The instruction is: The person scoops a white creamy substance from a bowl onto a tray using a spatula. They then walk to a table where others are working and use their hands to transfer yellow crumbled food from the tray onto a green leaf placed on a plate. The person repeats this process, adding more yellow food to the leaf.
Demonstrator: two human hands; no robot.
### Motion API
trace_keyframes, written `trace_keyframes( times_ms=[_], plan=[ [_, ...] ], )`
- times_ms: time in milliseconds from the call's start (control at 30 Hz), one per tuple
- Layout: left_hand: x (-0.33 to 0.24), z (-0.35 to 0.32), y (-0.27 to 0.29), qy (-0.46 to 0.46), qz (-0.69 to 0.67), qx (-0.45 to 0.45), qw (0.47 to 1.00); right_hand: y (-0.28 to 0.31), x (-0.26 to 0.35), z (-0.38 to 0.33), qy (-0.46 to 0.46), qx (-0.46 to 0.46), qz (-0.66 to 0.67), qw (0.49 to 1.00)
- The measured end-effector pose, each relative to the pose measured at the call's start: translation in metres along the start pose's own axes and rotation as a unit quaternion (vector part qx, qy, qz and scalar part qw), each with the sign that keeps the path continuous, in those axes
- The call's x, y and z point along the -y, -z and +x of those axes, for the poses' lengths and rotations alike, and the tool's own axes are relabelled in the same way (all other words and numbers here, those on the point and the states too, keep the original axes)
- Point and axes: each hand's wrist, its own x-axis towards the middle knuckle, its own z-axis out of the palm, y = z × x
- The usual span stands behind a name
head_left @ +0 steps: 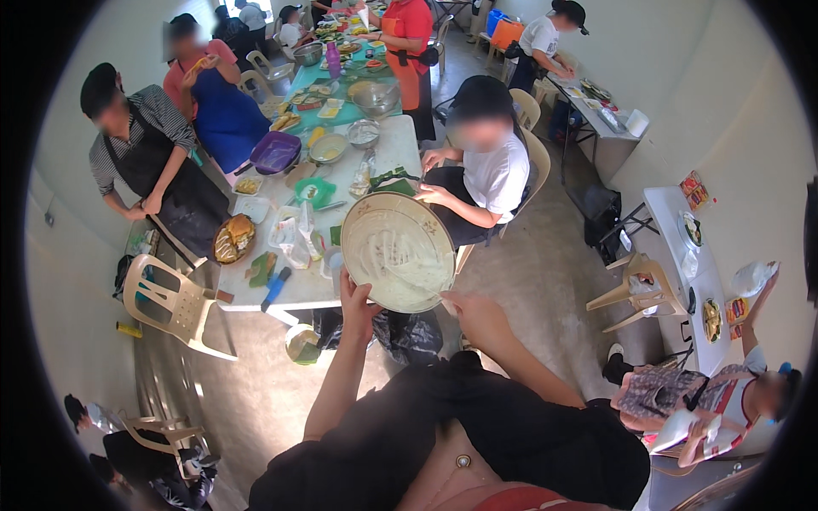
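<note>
In front of me is a wide, cream-coloured bowl [400, 247] with a dark rim, tilted so its inside shows. White, creamy residue is smeared over its inner surface. My left hand [358, 308] grips the bowl's near left edge, thumb towards the rim. At the near right edge, my right hand [464, 307] is closed, fingertips at the rim; whether it pinches the rim or a thin utensil is unclear. Left of the bowl, on the white table [247, 294], lie a blue-handled tool [275, 289] and crumpled clear plastic [294, 243].
A person in a white shirt [494, 170] sits just beyond the bowl. On the table stand a round basket of bread [233, 238], a purple basin [275, 152] and a green dish [316, 192]. A beige chair [166, 294] and black plastic bag [409, 336] are near the table's front.
</note>
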Motion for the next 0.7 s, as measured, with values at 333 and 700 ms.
trace_keyframes(
  times_ms=[333, 700],
  plan=[
    [-0.003, -0.004, -0.001, -0.009, -0.022, 0.02, 1.0, 0.011, -0.003, 0.01, 0.068, -0.068, 0.069, 0.993],
    [-0.016, -0.01, -0.02, -0.049, -0.046, 0.016, 0.998, 0.032, -0.006, 0.021, 0.161, 0.008, 0.057, 0.985]
  ],
)
